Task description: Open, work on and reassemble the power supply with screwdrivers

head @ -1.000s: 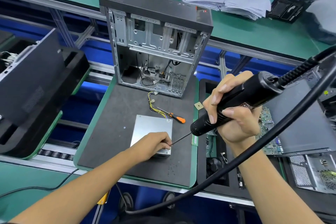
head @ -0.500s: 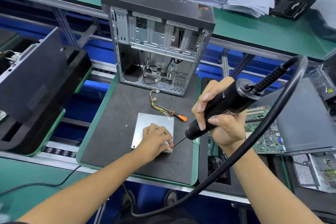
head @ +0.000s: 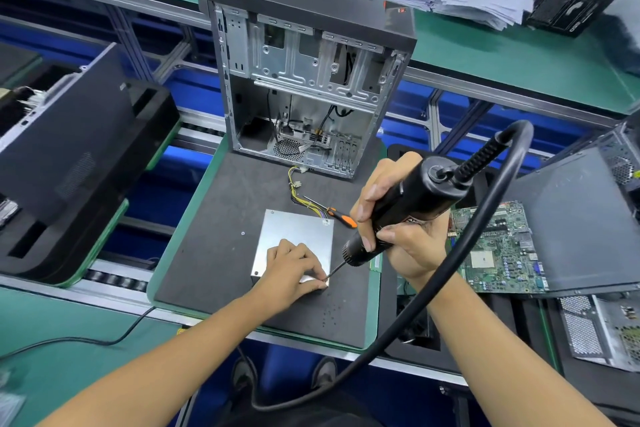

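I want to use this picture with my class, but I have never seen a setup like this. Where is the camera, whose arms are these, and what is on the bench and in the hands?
The camera sits on the person's head and looks down, so the two bare arms are the wearer's own. On the dark mat lies a silver metal box, the power supply, with coloured wires running from its far edge. The left hand presses on its near corner. The right hand grips a black electric screwdriver with a thick cable; its thin bit touches that corner beside the left fingers. An orange-handled screwdriver lies unused behind the box. Further back stands an open computer case. A green circuit board lies to the right.
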The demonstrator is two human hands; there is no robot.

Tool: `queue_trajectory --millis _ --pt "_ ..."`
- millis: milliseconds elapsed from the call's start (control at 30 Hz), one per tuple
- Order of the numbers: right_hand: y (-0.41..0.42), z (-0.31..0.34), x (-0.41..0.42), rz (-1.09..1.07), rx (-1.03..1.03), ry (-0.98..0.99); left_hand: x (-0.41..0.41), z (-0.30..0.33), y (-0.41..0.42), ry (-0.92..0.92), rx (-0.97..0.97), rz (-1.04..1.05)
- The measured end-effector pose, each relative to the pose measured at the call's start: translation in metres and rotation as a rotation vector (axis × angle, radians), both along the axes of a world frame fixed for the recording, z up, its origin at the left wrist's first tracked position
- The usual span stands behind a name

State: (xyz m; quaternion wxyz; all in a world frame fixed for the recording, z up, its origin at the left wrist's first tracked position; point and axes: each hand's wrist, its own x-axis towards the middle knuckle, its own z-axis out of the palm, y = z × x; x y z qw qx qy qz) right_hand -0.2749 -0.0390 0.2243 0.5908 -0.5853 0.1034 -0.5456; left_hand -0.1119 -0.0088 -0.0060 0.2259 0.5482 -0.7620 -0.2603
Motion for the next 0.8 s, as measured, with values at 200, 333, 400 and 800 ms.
queue_trajectory --millis 200,333,400,800 --pt "0.0005 0.0021 0.0055 0.002 -0.028 0.043 0.0013 -0.0056 0.0004 0.034 -0.025 0.013" --pt "-0.0001 0.0035 0.0035 0.010 -0.055 0.072 0.0016 -0.0027 0.0002 0.073 -0.035 0.022" --pt "-0.0002 0.0027 0.0035 0.053 -0.065 0.071 0.0007 -0.0028 0.0015 0.089 -0.031 0.030" --pt "-0.0019 -0.0034 0.0069 0.188 0.009 0.077 0.0064 -0.0089 0.0004 0.107 -0.095 -0.002"
